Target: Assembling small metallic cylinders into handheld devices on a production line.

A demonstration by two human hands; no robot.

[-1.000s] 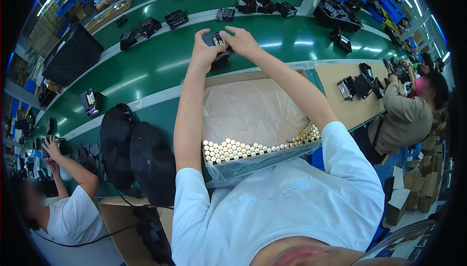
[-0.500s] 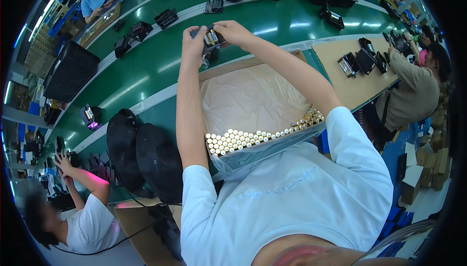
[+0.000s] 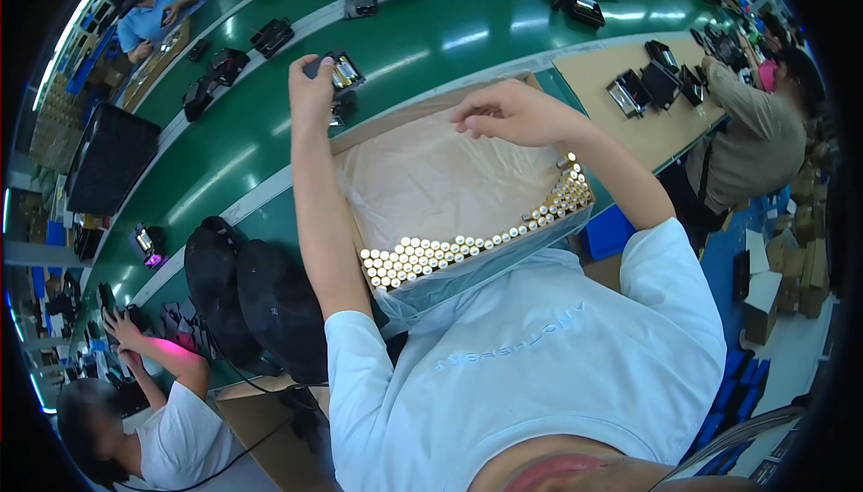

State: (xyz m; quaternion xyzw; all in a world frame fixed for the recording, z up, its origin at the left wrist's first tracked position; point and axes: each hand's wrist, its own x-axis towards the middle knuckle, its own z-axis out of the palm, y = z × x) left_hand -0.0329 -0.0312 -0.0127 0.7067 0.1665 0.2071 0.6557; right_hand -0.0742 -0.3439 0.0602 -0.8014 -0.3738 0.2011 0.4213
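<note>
My left hand (image 3: 311,92) grips a black battery case (image 3: 344,71) over the green belt, with several batteries showing in its open compartment. My right hand (image 3: 508,114) hovers above the cardboard box, its fingers loosely bent, the thumb a little apart, and nothing visible in them. Below it, the open box (image 3: 431,102) is lined with clear plastic film. Gold-ended batteries (image 3: 404,260) stand packed along its near side. More batteries (image 3: 568,188) lie in a looser heap at its right end.
Black cases (image 3: 647,85) lie on a tan board to the right, near a seated person (image 3: 760,132). Other cases (image 3: 580,6) rest on the green belt (image 3: 431,38). Black rounded bags (image 3: 261,299) stand left of the box. More people sit at far left and lower left.
My right hand has let go of the battery case and moved right and down, over the box. The left hand still holds the case, now further left in the picture.
</note>
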